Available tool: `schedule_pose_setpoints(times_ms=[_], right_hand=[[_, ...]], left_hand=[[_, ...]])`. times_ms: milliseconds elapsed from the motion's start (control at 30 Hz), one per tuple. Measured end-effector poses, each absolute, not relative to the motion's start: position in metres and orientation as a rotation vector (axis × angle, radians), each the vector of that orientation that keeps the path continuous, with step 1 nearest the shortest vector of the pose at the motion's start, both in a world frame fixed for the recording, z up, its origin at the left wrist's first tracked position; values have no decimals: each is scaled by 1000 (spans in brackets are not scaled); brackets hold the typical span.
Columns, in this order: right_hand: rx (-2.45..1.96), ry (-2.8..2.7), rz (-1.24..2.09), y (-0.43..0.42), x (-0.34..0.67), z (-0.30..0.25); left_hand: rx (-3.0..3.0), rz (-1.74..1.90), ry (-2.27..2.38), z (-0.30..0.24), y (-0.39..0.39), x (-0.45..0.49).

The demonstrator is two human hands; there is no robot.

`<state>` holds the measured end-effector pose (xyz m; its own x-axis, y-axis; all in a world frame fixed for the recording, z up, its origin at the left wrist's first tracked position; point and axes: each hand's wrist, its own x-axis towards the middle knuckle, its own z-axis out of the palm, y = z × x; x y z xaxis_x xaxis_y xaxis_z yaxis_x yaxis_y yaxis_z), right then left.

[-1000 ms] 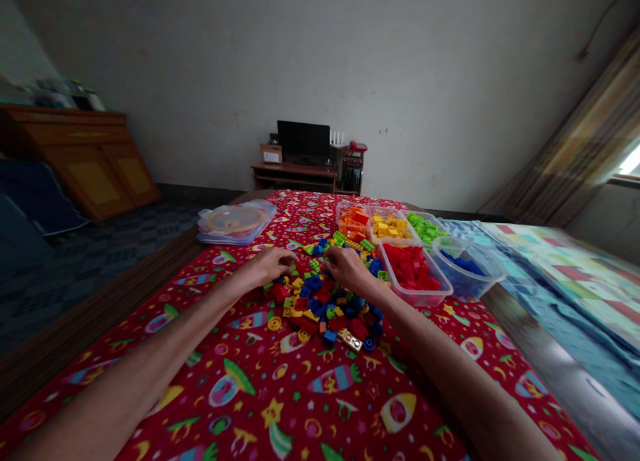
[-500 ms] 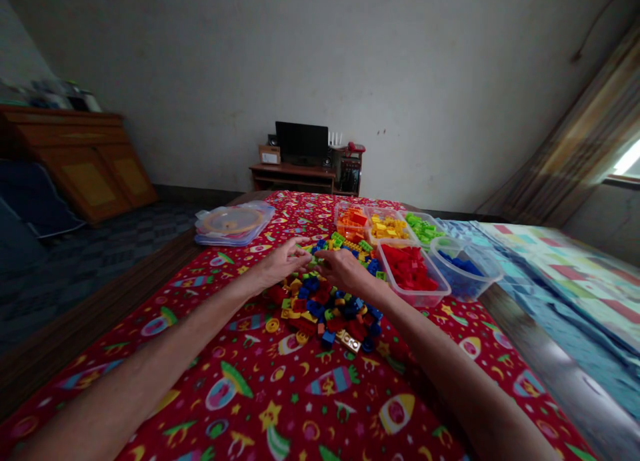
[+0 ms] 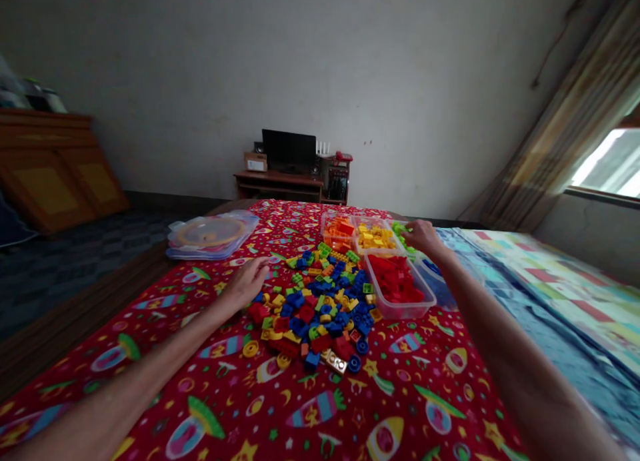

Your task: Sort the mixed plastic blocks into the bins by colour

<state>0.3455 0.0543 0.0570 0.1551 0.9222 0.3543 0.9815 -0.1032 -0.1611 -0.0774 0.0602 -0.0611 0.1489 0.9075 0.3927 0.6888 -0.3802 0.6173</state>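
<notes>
A heap of mixed toy building bricks (image 3: pixel 320 301) in red, blue, yellow, green and orange lies on the table. My left hand (image 3: pixel 247 282) rests low by the heap's left edge, fingers loosely stretched forward and nothing visible in them. My right hand (image 3: pixel 423 238) reaches over the box of green bricks (image 3: pixel 400 231), its fingers bent together among them; whatever they hold is hidden. In front of it are a clear box of red bricks (image 3: pixel 397 281) and a round tub of blue bricks (image 3: pixel 440 284), partly covered by my right forearm.
Clear boxes of orange bricks (image 3: pixel 339 231) and yellow bricks (image 3: pixel 375 236) stand behind the red box. Stacked plastic lids (image 3: pixel 213 234) lie at the left table edge. A red patterned cloth (image 3: pixel 300 408) covers the table. A bed (image 3: pixel 550 274) adjoins on the right.
My right hand has moved from the heap rightward to the green box. The left hand has drawn back left, away from the heap's middle. The view has shifted slightly.
</notes>
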Motion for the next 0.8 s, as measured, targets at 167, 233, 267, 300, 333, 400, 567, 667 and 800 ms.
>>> schedule_pose_setpoints(times_ms=[167, 233, 267, 300, 333, 400, 567, 667, 800], right_hand=[[-2196, -1693, -269, 77, 379, 60], [-2115, -1663, -339, 76, 375, 63], [-2065, -1655, -353, 73, 370, 64], [-2013, -1661, -350, 69, 362, 65], [-1960, -1682, -336, 64, 352, 66], [-1839, -1782, -277, 51, 326, 66], [-1375, -2321, 54, 2, 239, 46], [-1098, -2560, 195, -25, 193, 21], [-1056, -2729, 50, -38, 165, -9]], left_hand=[[2088, 1051, 1596, -61, 54, -70], [2061, 1053, 1600, -60, 53, -69], [2050, 1051, 1601, -60, 53, -68], [2040, 1043, 1599, -60, 53, -67], [2034, 1029, 1591, -60, 53, -65], [2031, 998, 1566, -61, 51, -61], [2083, 923, 1466, -58, 39, -46], [2134, 874, 1321, -53, 30, -39], [2135, 868, 1178, -45, 27, -38]])
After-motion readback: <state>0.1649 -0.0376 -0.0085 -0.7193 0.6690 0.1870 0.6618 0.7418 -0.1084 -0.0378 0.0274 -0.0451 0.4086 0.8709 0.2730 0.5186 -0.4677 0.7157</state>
